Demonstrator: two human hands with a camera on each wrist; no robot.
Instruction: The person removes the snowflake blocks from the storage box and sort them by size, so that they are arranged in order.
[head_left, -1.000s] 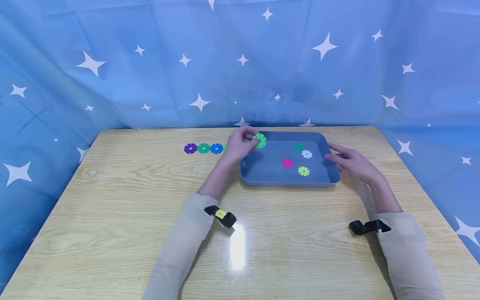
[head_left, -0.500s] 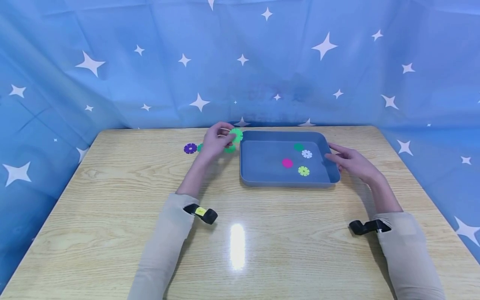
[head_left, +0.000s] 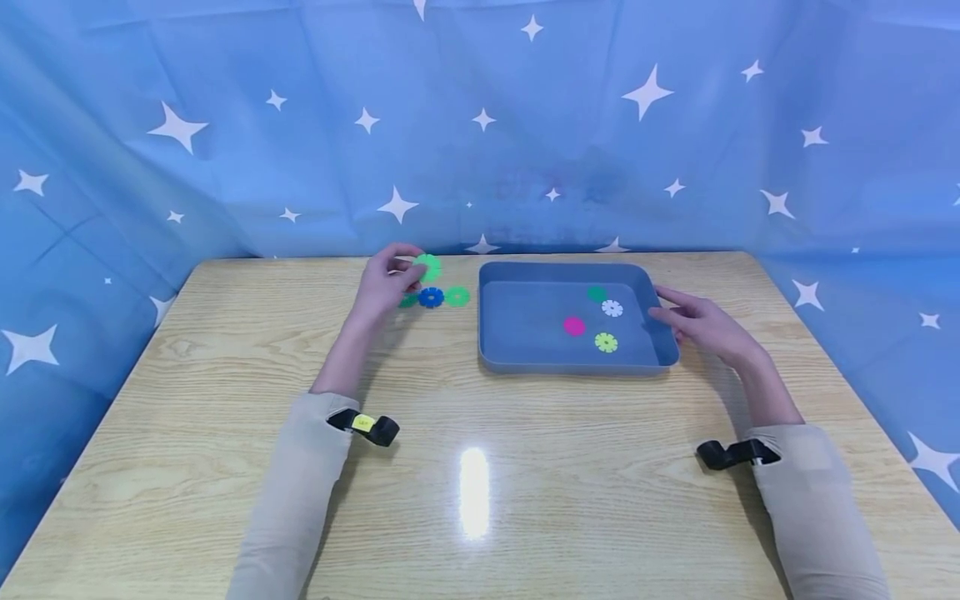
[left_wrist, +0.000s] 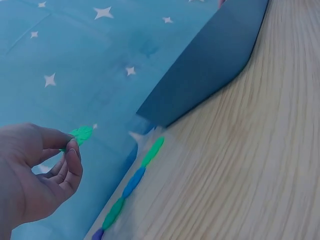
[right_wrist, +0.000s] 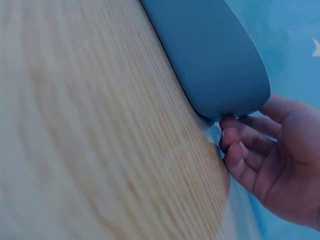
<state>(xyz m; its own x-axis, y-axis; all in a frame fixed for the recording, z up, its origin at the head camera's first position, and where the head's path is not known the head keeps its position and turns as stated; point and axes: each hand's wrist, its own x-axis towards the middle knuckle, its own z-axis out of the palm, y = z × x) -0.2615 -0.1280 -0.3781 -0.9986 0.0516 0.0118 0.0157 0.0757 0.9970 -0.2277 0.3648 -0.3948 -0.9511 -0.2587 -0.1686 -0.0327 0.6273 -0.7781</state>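
Observation:
My left hand (head_left: 381,285) pinches a bright green notched plastic disc (head_left: 429,267) between thumb and forefinger, raised above the table. Below it lies a row with a green disc (head_left: 407,301), a blue disc (head_left: 431,297) and a light green disc (head_left: 457,297). The row's purple disc (left_wrist: 98,234) shows in the left wrist view; the hand hides it from the head view. My right hand (head_left: 703,323) grips the right wall of the blue-grey tray (head_left: 525,333), thumb at the rim and fingers against the outside.
Inside the tray lie a dark green disc (head_left: 597,294), a white disc (head_left: 612,308), a pink disc (head_left: 574,326) and a yellow-green disc (head_left: 606,342). A blue star-patterned curtain (head_left: 480,167) hangs behind the wooden table (head_left: 570,483).
My left hand has carried the bright green disc leftward, from over the tray's left end to above the row. The right hand and tray stay where they were.

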